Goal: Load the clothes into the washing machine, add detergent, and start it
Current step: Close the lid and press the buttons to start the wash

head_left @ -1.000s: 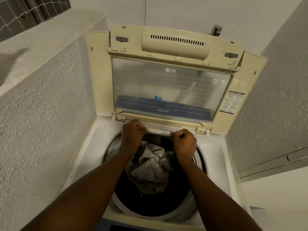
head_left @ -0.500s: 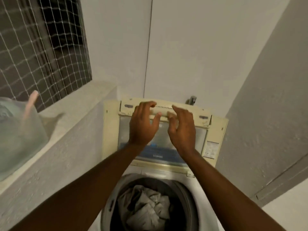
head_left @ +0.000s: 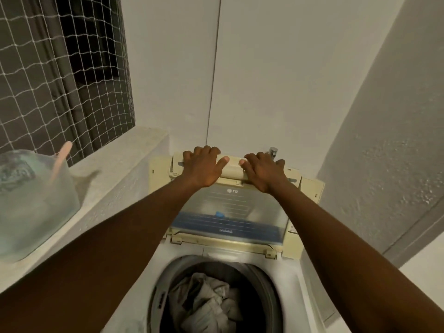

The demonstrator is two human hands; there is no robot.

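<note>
A white top-loading washing machine [head_left: 298, 284] stands below me with its round drum open. Grey crumpled clothes [head_left: 206, 304] lie inside the drum. The cream lid [head_left: 230, 207] with a clear window stands upright at the back. My left hand [head_left: 201, 167] grips the lid's top edge on the left, fingers curled over it. My right hand [head_left: 263, 170] grips the same top edge on the right. Both thumbs rest on the lid's handle bar.
A translucent container [head_left: 31, 200] with a pale stick in it sits on the concrete ledge [head_left: 115, 174] at left. A netted window [head_left: 60, 68] is above it. A metal tap [head_left: 273, 151] pokes out behind the lid. Walls close in at back and right.
My hands left the drum's rim, rose to the upright lid, and now curl over its top edge. My view tilted upward.
</note>
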